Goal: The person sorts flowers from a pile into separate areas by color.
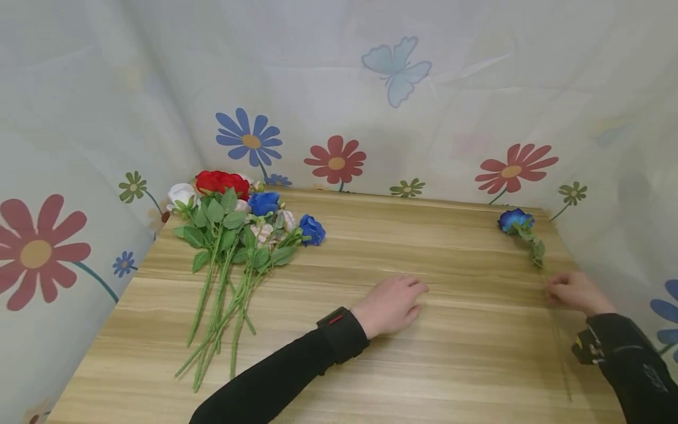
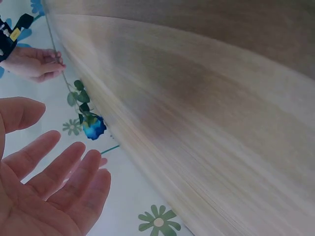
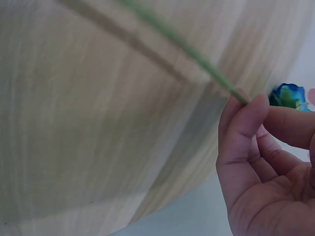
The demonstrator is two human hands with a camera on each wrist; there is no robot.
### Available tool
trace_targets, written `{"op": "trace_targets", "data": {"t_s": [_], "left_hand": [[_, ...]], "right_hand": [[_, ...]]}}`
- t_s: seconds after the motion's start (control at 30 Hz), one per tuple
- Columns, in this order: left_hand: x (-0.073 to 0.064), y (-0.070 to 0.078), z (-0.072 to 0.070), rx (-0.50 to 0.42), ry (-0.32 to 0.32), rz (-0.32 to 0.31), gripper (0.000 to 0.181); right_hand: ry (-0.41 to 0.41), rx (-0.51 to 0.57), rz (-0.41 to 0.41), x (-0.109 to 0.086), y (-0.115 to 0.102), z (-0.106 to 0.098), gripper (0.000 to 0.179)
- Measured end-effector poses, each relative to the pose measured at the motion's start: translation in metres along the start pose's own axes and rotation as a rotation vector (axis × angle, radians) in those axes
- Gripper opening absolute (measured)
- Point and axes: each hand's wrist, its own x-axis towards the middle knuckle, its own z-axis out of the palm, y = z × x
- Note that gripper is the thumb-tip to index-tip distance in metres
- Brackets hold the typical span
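At the table's right side, my right hand [image 1: 574,291] pinches the thin green stem [image 3: 197,56] of a blue artificial rose [image 1: 516,221] between thumb and fingers. The bloom points toward the back edge, with green leaves [image 1: 537,250] just below it. In the right wrist view the stem's shadow falls on the wood, so the stem is off the surface there. My left hand [image 1: 391,305] is over the middle of the table, holding nothing. The left wrist view shows its fingers [image 2: 66,191] loosely extended and apart.
A bunch of artificial flowers lies at the left of the wooden table [image 1: 424,247]: a red bloom [image 1: 221,183], a white rose [image 1: 181,195], blue roses [image 1: 312,229] and pale pink ones, their stems [image 1: 217,318] pointing to the front. A flower-printed curtain [image 1: 450,129] encloses the back and sides.
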Motion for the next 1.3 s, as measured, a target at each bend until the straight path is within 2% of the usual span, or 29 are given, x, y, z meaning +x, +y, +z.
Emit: {"op": "trace_targets", "data": {"t_s": [0.07, 0.17, 0.27, 0.37, 0.5, 0.67, 0.77, 1.0, 1.17, 1.3], "left_hand": [[0.000, 0.000, 0.000, -0.005, -0.005, -0.004, 0.038], [-0.001, 0.000, -0.001, -0.014, -0.009, -0.008, 0.037], [-0.001, 0.001, -0.001, -0.017, -0.009, -0.007, 0.037], [-0.002, 0.001, 0.000, -0.025, 0.001, 0.004, 0.037], [-0.003, 0.000, -0.001, -0.036, 0.007, 0.013, 0.036], [-0.004, -0.001, 0.000, -0.033, 0.005, 0.010, 0.037], [-0.004, -0.001, 0.000, -0.027, 0.008, 0.016, 0.037], [-0.006, -0.004, -0.001, -0.030, 0.000, 0.007, 0.037], [-0.008, -0.006, -0.003, -0.023, -0.012, -0.014, 0.038], [-0.010, -0.009, -0.006, -0.013, 0.001, -0.057, 0.038]], "right_hand": [[0.026, -0.045, -0.031, 0.001, 0.005, 0.002, 0.035], [0.072, -0.051, -0.056, 0.001, 0.013, 0.005, 0.035], [0.111, -0.032, -0.048, 0.000, 0.018, 0.008, 0.039], [0.133, -0.070, -0.045, -0.004, 0.019, 0.007, 0.042], [0.114, -0.141, -0.041, -0.011, 0.019, 0.006, 0.043], [0.051, -0.163, -0.022, -0.011, 0.017, 0.007, 0.038], [0.048, -0.158, -0.011, -0.009, 0.018, 0.008, 0.038], [0.141, -0.124, -0.025, -0.003, 0.019, 0.010, 0.038], [0.176, -0.078, -0.021, -0.003, 0.016, 0.012, 0.042], [0.279, -0.119, -0.040, -0.005, 0.003, 0.016, 0.038]]}}
